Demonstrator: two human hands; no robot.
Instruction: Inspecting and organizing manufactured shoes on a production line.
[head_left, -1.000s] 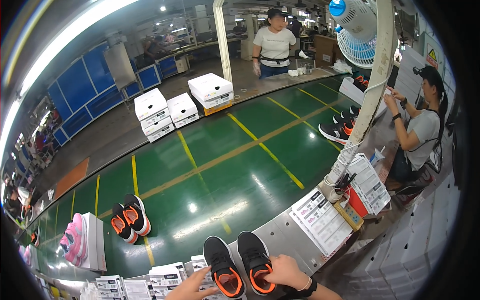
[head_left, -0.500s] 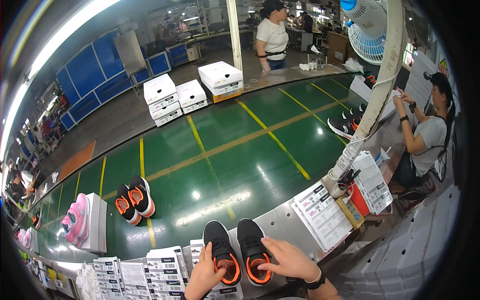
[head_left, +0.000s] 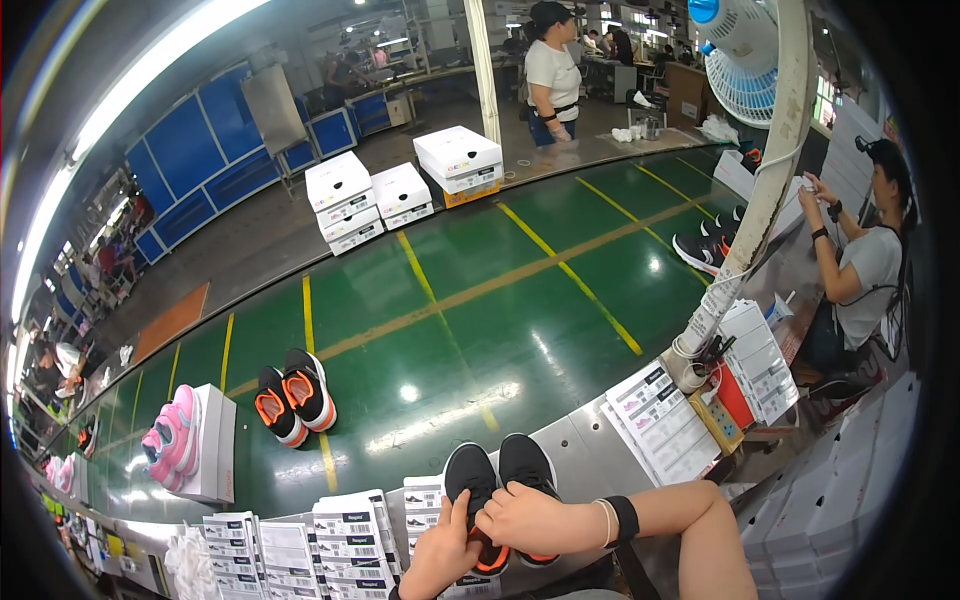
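Note:
Two black sneakers with orange lining stand side by side at the near edge of the belt, toes pointing away from me. My left hand [head_left: 445, 552] grips the left sneaker [head_left: 468, 466] along its left side and opening. Reaching across the right sneaker [head_left: 527, 459], my right hand [head_left: 538, 520] has its bent fingers pressed together on the left sneaker's upper. Exactly what those fingertips pinch is hidden. My right hand and wrist cover much of the right sneaker's middle; its orange collar shows below.
Another black-orange pair [head_left: 296, 398] stands on the green belt [head_left: 450, 350]. Pink sneakers [head_left: 173, 440] lean against a white box [head_left: 212, 450]. Label sheets [head_left: 350, 545] line the near edge; more labels [head_left: 660, 425] lie right, by a post [head_left: 745, 240]. Shoeboxes [head_left: 458, 155] stand opposite. A co-worker [head_left: 865, 265] sits right.
My right hand has left the right sneaker and crossed left onto the left sneaker's upper. My left hand stays at the left sneaker. The whole view has shifted slightly.

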